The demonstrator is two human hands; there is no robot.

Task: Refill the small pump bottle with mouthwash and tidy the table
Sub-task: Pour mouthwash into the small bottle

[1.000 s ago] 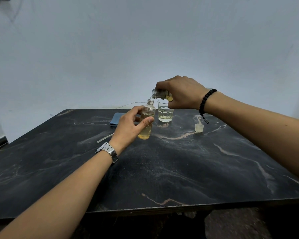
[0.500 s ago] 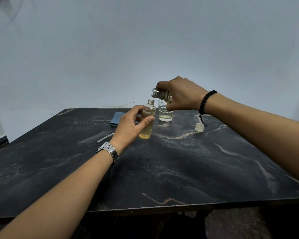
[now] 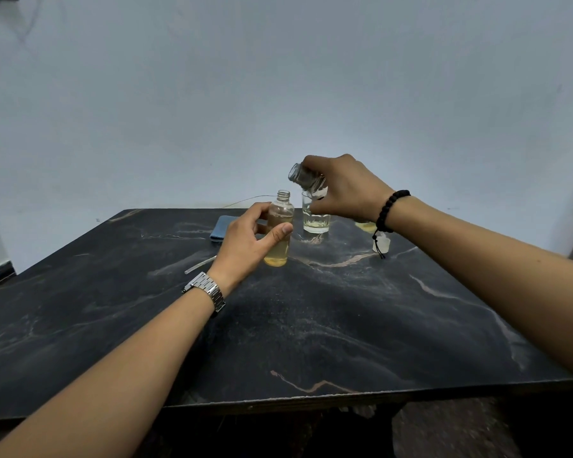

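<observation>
While the small pump bottle, roughly half filled, is pinched by left hand fingers, a glass container is gripped by the right hand; capping and tidying are judged outstanding.

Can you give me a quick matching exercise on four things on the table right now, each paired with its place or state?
Things:
1. small bottle
2. glass
3. blue cloth
4. tilted container

States:
A. lies flat at the far left
B. held in the right hand, off the table
C. upright, uncapped, steadied by the left hand
D. stands free, a little pale liquid inside

Pairs: 1-C, 2-D, 3-A, 4-B
</observation>
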